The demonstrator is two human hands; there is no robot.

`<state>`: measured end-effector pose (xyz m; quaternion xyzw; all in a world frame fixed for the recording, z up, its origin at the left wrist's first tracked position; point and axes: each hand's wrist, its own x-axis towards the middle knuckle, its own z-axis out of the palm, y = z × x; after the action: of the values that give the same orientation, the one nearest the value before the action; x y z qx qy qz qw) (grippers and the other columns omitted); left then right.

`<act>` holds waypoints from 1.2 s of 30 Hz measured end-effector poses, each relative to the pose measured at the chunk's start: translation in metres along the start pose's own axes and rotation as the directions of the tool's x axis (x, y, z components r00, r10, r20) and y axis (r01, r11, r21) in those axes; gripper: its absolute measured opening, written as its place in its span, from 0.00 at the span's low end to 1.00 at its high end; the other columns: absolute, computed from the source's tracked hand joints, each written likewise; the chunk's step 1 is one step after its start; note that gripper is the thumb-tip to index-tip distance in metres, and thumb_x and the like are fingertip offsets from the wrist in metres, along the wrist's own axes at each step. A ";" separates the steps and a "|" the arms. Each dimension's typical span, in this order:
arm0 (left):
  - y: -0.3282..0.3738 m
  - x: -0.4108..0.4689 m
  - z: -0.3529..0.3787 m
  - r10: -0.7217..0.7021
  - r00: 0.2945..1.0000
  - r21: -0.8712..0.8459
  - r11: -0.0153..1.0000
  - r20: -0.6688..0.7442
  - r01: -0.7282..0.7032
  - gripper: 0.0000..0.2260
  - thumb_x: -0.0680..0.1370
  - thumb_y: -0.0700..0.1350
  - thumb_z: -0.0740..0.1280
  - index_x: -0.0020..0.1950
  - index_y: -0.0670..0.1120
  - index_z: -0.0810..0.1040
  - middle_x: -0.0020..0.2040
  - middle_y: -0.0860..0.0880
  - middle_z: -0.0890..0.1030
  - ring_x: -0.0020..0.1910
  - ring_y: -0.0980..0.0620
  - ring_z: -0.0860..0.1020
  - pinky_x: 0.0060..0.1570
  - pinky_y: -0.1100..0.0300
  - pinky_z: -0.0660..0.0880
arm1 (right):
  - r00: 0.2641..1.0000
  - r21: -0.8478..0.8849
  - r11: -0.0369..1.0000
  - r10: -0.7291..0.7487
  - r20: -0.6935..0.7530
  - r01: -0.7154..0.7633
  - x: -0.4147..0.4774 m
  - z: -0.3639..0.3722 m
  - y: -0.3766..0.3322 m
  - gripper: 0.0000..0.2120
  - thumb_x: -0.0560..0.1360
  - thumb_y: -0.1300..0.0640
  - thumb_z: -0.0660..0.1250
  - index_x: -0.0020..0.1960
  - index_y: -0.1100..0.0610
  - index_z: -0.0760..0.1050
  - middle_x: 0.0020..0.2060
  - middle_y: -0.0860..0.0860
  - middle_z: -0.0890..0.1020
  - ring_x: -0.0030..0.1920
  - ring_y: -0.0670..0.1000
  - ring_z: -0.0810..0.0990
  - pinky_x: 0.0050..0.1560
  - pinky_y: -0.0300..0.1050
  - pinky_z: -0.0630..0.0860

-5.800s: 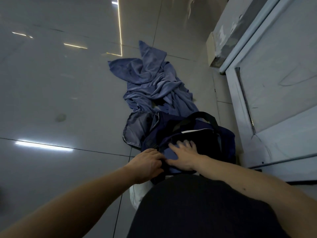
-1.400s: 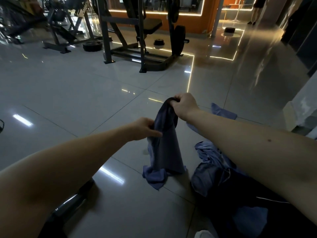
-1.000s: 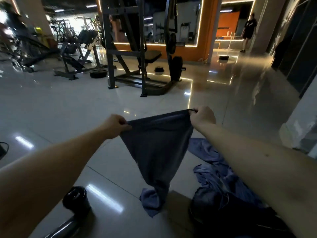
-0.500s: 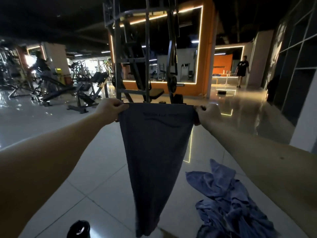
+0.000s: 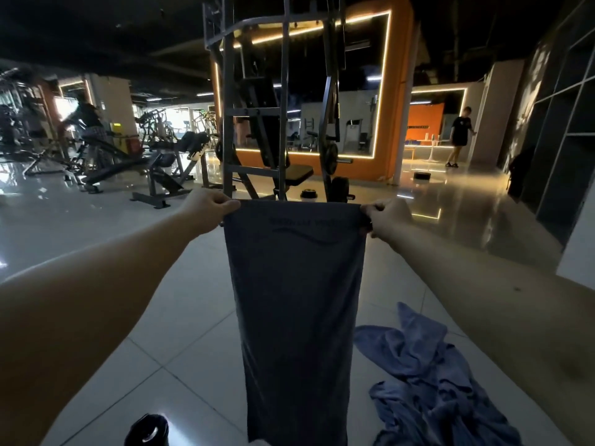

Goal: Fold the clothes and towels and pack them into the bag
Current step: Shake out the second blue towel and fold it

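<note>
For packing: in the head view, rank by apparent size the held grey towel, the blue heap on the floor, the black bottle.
1. grey towel, nearer the camera, so unsure.
2. blue heap.
3. black bottle, cropped.

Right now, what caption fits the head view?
Left hand and right hand hold a grey towel by its top corners; crumpled blue cloth on the floor.

Dim gym, orange strip-light glow, floor glare, wide-angle edge distortion
</note>
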<state>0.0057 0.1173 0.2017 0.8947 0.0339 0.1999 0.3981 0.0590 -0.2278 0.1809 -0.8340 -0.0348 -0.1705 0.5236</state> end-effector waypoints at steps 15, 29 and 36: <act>-0.021 0.030 0.056 0.011 0.966 -0.116 0.992 -0.260 -0.043 0.10 0.82 0.48 0.66 0.54 0.45 0.83 0.42 0.52 0.80 0.40 0.57 0.76 0.40 0.63 0.69 | 0.996 0.299 0.953 0.065 -0.062 -0.043 0.033 0.035 0.033 0.03 0.79 0.53 0.68 0.50 0.52 0.79 0.49 0.51 0.83 0.52 0.51 0.83 0.56 0.47 0.81; -0.081 -0.060 0.059 0.015 0.984 -0.042 0.999 0.180 -0.007 0.10 0.80 0.46 0.68 0.45 0.40 0.82 0.38 0.42 0.80 0.37 0.49 0.77 0.39 0.57 0.75 | 0.956 0.173 0.964 0.154 0.250 -0.201 -0.035 0.014 0.109 0.13 0.79 0.56 0.69 0.54 0.66 0.78 0.39 0.60 0.81 0.34 0.53 0.78 0.34 0.45 0.72; -0.137 -0.096 0.093 -0.096 0.884 0.102 0.993 0.457 0.055 0.11 0.79 0.43 0.69 0.44 0.36 0.82 0.32 0.42 0.79 0.30 0.52 0.75 0.31 0.66 0.71 | 0.844 -0.067 0.950 0.301 0.444 -0.304 -0.065 0.039 0.177 0.07 0.79 0.59 0.68 0.47 0.63 0.79 0.40 0.57 0.81 0.42 0.53 0.78 0.45 0.46 0.78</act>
<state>-0.0327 0.1241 0.0144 0.9309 -0.0184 -0.0357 0.3630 0.0498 -0.2648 -0.0079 -0.8440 -0.0233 0.1115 0.5241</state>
